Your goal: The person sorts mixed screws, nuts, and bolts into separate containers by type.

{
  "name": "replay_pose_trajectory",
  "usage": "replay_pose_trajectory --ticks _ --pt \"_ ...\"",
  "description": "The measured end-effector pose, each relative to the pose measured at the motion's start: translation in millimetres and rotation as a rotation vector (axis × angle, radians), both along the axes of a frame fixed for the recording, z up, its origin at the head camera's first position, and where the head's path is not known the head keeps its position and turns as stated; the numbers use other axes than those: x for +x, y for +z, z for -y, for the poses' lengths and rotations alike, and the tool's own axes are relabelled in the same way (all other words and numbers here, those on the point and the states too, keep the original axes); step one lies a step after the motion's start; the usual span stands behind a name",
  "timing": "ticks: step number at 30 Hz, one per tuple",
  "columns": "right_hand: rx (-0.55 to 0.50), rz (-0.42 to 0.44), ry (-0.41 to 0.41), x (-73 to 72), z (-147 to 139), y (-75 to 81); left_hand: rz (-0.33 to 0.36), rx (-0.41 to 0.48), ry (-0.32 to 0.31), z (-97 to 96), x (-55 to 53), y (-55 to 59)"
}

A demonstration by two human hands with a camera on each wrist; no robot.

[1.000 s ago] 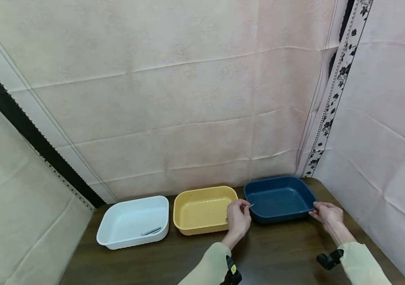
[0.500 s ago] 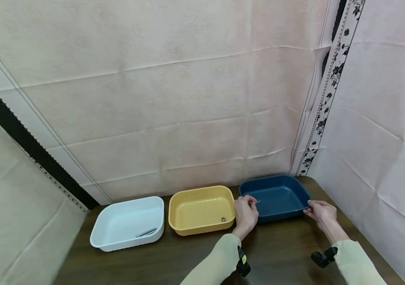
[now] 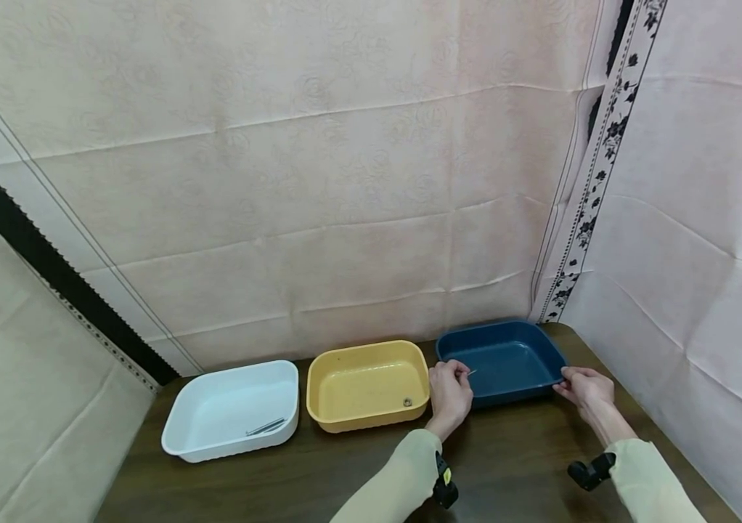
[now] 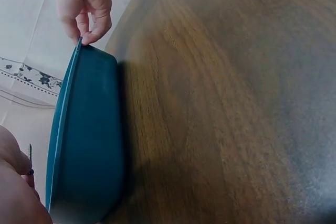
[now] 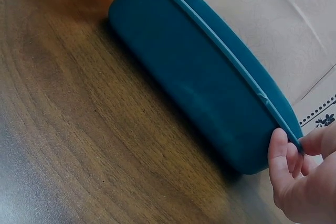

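Observation:
My left hand point(image 3: 451, 392) pinches a small screw point(image 4: 30, 155), its threaded shaft sticking out past the fingertips. In the head view that hand overlaps the left end of the blue tray point(image 3: 503, 396). My right hand point(image 3: 586, 392) grips the tray's right front corner, thumb over the rim and fingers against the outer wall, as the right wrist view shows. Just left of my left hand stands the yellow tray point(image 3: 371, 423), with a small metal nut point(image 3: 407, 402) near its front right corner.
A white tray point(image 3: 214, 456) stands at the left, holding several thin metal rods point(image 3: 266, 427). All three trays are in a row on the dark wooden table point(image 3: 508, 472). Pale cloth point(image 3: 345, 181) hangs behind and at both sides.
My left hand has moved right with the screw, from the yellow tray's edge to the blue tray, uncovering the nut. The right hand keeps its grip. The head view has shifted slightly.

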State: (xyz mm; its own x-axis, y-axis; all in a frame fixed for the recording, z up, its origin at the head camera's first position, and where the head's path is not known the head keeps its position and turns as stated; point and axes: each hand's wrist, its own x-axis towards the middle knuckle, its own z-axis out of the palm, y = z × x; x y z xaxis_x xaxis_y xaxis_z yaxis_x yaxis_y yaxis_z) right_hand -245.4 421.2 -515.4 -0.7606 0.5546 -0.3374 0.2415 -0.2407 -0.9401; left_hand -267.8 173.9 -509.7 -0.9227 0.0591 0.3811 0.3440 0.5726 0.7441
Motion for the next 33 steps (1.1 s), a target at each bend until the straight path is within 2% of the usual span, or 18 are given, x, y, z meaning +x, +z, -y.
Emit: replay_pose_trajectory --ticks 8,10,15,17,22,26,33 --pt "0.002 0.001 0.010 1.9 1.0 0.9 0.039 0.011 -0.011 4.3 10.3 0.6" --pt "-0.003 -0.004 0.011 1.9 1.2 0.7 0.036 0.035 0.005 6.9 13.5 -0.2" --pt "-0.014 -0.033 0.013 1.6 0.4 1.1 -0.046 0.074 0.094 19.5 22.6 -3.8" --pt "-0.018 -0.047 0.018 2.0 -0.1 1.9 -0.088 0.084 0.119 28.1 28.1 -4.8" --pt "-0.023 -0.049 0.022 2.8 0.1 3.8 -0.177 0.090 0.126 57.8 47.6 -8.8" --pt "-0.028 -0.028 0.023 3.2 -0.5 3.9 -0.193 0.098 0.125 83.0 62.0 -15.2" --pt "-0.051 -0.034 0.032 2.3 -2.1 5.1 -0.217 0.129 0.090 125.5 78.9 -24.1"
